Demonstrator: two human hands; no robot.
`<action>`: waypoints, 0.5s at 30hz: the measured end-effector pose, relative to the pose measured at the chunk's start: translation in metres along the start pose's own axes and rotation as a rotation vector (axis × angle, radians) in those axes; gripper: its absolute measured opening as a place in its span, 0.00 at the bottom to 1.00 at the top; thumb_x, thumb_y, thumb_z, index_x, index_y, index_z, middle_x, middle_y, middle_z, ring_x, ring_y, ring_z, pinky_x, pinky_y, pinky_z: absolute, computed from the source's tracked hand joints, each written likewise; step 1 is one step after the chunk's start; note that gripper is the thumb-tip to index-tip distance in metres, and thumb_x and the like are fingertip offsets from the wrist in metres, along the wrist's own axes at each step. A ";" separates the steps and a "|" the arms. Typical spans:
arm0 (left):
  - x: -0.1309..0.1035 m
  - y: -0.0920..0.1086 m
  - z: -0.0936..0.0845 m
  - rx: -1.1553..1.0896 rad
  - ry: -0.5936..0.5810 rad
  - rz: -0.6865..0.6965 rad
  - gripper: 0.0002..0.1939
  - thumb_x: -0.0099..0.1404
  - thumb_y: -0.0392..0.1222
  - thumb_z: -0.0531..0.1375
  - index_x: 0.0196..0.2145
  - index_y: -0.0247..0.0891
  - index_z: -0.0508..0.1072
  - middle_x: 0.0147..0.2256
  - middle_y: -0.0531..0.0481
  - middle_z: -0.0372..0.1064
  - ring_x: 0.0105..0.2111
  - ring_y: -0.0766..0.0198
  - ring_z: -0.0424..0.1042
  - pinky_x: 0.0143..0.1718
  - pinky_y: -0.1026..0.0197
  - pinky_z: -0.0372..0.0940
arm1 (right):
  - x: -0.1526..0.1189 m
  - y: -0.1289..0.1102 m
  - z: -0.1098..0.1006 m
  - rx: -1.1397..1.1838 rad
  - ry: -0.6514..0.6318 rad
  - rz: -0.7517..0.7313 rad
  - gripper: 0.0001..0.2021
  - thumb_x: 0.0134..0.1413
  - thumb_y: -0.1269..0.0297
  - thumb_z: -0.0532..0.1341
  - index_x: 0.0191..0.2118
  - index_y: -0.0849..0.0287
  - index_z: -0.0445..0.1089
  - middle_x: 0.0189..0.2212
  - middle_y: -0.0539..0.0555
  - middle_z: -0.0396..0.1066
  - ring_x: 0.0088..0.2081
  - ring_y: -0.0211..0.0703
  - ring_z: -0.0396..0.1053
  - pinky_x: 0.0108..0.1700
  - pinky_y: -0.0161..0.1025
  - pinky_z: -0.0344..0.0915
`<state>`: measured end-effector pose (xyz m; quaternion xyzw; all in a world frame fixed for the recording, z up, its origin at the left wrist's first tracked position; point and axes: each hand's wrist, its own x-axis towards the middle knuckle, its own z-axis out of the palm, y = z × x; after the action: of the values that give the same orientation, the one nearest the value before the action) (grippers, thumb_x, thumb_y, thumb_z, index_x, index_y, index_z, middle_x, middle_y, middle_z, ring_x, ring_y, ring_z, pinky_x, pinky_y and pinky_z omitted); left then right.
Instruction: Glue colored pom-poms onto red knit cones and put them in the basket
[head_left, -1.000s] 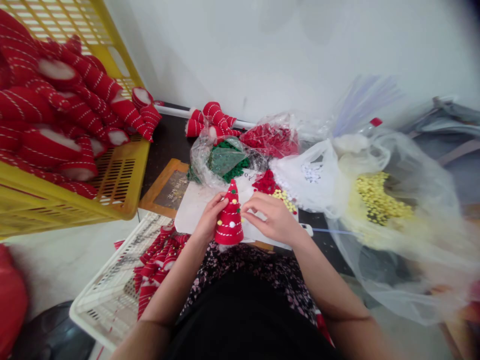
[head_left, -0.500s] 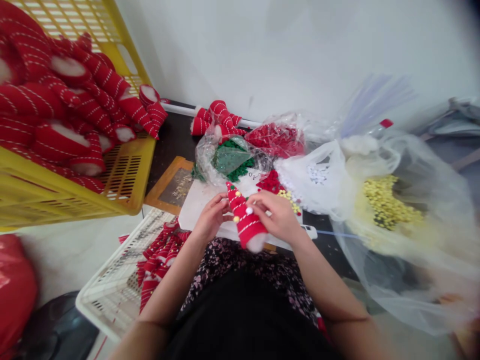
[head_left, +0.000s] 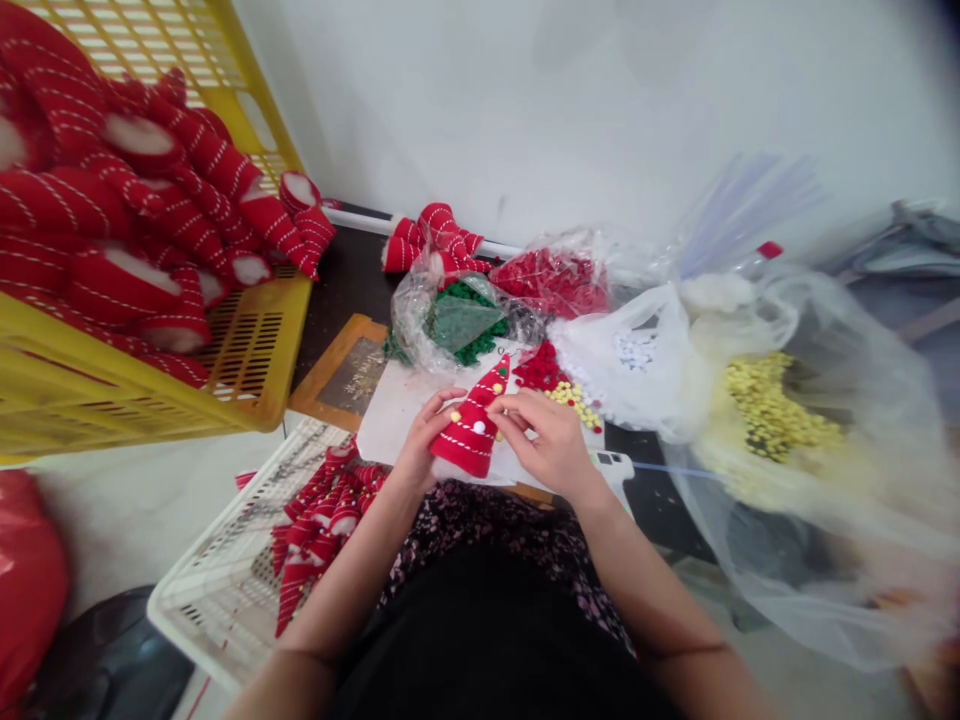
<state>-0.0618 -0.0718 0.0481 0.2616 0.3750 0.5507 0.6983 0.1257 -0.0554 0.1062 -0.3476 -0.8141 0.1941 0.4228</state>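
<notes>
A red stuffed fabric cone with white stitched stripes is held over the table, tip pointing away and slightly right. Small yellow, white and green pom-poms dot its surface. My left hand is closed around its lower left side. My right hand has thumb and forefinger pinched at the cone's right side; whatever lies between those fingertips is hidden. Just beyond the cone, loose red pom-poms and yellow pom-poms lie on a white sheet.
A yellow crate of striped red cones stands at left. Below it, a white basket holds small decorated cones. Along the wall lie bags of green pom-poms, red pom-poms and white pom-poms. At right sits a bag of yellow pom-poms.
The cone has turned: its tip has swung from upper left to upper right and its base has moved left. My right fingers have shifted along its right side.
</notes>
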 end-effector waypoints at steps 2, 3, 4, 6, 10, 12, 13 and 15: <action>-0.001 -0.001 0.000 -0.022 -0.017 0.006 0.30 0.55 0.56 0.73 0.51 0.39 0.75 0.43 0.45 0.81 0.39 0.53 0.80 0.42 0.55 0.71 | 0.000 -0.004 -0.002 0.029 0.047 0.013 0.08 0.71 0.66 0.59 0.41 0.54 0.76 0.31 0.53 0.77 0.29 0.42 0.71 0.35 0.39 0.69; -0.002 -0.003 0.000 -0.035 -0.025 0.002 0.30 0.56 0.57 0.73 0.51 0.39 0.76 0.43 0.44 0.81 0.41 0.51 0.80 0.44 0.54 0.71 | 0.000 -0.006 -0.003 0.040 0.085 0.021 0.07 0.71 0.66 0.60 0.40 0.54 0.76 0.30 0.52 0.76 0.28 0.41 0.70 0.34 0.39 0.68; -0.003 -0.004 -0.001 -0.050 -0.029 -0.005 0.31 0.56 0.58 0.72 0.52 0.39 0.76 0.44 0.43 0.81 0.43 0.49 0.80 0.45 0.53 0.71 | 0.000 -0.007 -0.003 0.051 0.137 0.036 0.07 0.70 0.66 0.60 0.40 0.54 0.76 0.28 0.51 0.74 0.27 0.41 0.68 0.33 0.38 0.67; -0.004 -0.006 -0.004 -0.087 -0.028 -0.023 0.32 0.57 0.60 0.71 0.52 0.39 0.75 0.45 0.42 0.81 0.46 0.45 0.80 0.46 0.50 0.72 | 0.000 -0.008 -0.004 0.067 0.240 0.100 0.06 0.68 0.66 0.61 0.39 0.54 0.75 0.26 0.49 0.71 0.25 0.39 0.65 0.31 0.38 0.65; -0.009 -0.007 -0.014 -0.108 0.000 -0.015 0.31 0.55 0.58 0.72 0.51 0.38 0.75 0.42 0.43 0.81 0.43 0.46 0.81 0.43 0.52 0.71 | 0.000 -0.006 0.003 0.150 0.223 0.276 0.05 0.65 0.62 0.62 0.37 0.55 0.74 0.26 0.48 0.70 0.25 0.38 0.64 0.27 0.36 0.62; -0.013 -0.006 -0.017 -0.090 0.011 0.002 0.30 0.56 0.56 0.72 0.51 0.39 0.75 0.41 0.45 0.81 0.39 0.51 0.81 0.40 0.55 0.71 | -0.002 -0.005 0.012 0.235 0.162 0.351 0.06 0.64 0.61 0.63 0.36 0.55 0.73 0.27 0.49 0.72 0.25 0.38 0.66 0.27 0.35 0.63; -0.015 -0.005 -0.018 -0.086 0.015 0.011 0.29 0.57 0.56 0.72 0.52 0.39 0.75 0.42 0.45 0.81 0.38 0.52 0.81 0.40 0.56 0.70 | -0.003 -0.004 0.017 0.273 0.144 0.381 0.06 0.63 0.60 0.63 0.36 0.55 0.73 0.28 0.49 0.74 0.26 0.38 0.67 0.28 0.35 0.64; -0.017 -0.002 -0.019 -0.081 0.023 0.028 0.29 0.58 0.57 0.71 0.52 0.39 0.75 0.43 0.45 0.81 0.39 0.53 0.81 0.41 0.56 0.71 | -0.007 -0.004 0.026 0.319 0.134 0.419 0.07 0.63 0.60 0.64 0.35 0.55 0.73 0.28 0.50 0.75 0.27 0.38 0.69 0.28 0.35 0.66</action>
<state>-0.0775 -0.0893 0.0392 0.2319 0.3566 0.5780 0.6963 0.1051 -0.0634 0.0898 -0.4498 -0.6536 0.3796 0.4758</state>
